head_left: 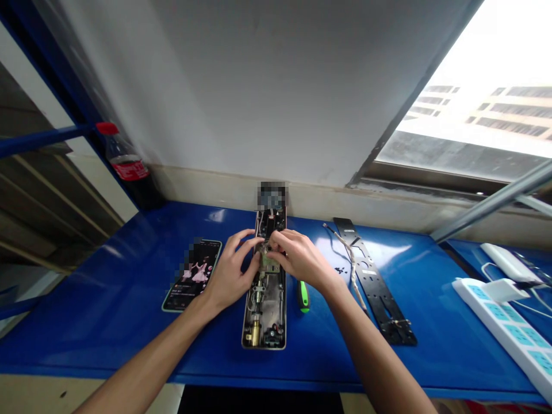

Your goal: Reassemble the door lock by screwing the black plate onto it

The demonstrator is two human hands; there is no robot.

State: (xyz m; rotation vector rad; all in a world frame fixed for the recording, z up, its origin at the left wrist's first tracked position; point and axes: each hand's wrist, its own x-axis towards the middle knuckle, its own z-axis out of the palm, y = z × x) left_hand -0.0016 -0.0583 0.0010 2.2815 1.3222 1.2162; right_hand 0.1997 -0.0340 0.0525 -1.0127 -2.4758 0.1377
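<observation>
In front of me on the blue table lies the long, narrow housing of an electronic door lock (273, 296), its inside exposed. A brass cylinder (255, 333) sits at its near end, and wires run along its left side. My left hand (235, 267) holds the housing by its left edge, fingers and thumb bent over the middle part. Over the same part, my right hand (295, 256) is closed in a pinch; its fingers hide what is between them. Just below the right hand lies a green and black screwdriver handle (303, 297).
A black perforated plate (379, 293) lies right, beside a wrapped cable (353, 270) and small dark screws (340, 270). A lit phone (194, 276) lies left. A cola bottle (129, 167) stands at the back left corner. A white power strip (504, 328) is far right.
</observation>
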